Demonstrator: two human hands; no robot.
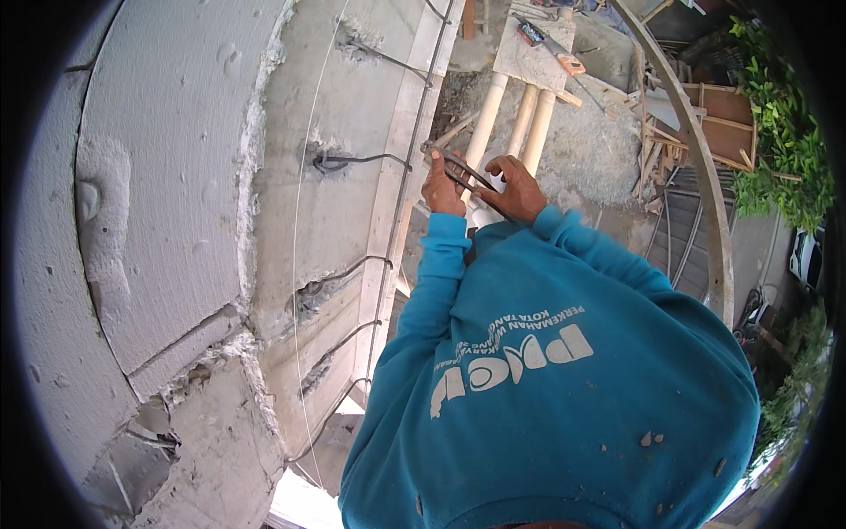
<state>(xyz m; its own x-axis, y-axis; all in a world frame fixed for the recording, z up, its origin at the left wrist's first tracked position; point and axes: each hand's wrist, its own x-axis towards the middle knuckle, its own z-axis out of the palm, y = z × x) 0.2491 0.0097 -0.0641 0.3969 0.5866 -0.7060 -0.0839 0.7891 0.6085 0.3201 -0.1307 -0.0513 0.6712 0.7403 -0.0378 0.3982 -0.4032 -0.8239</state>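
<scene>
In front of my chest, dark long-handled pincers (461, 165) are held slantwise, their jaw end up and to the left near a dark steel bar (410, 152). My left hand (445, 187) is closed around the pincers near the jaws, with its thumb up. At the lower handle end, my right hand (522, 192) is closed with curled fingers. Its palm side is partly hidden. Several bent rebar hooks (363, 160) stick out from chipped holes in the concrete face (300, 212) and meet the steel bar. A thin taut string (308, 141) runs along that face.
To the left rises a grey block wall (176, 194). A pale board (388, 203) lines the concrete edge. Ahead, a handsaw (560, 53) lies on a plank (520, 62) over wooden poles (485, 123). A curved beam (696, 150) arcs past my right side, with rubble below.
</scene>
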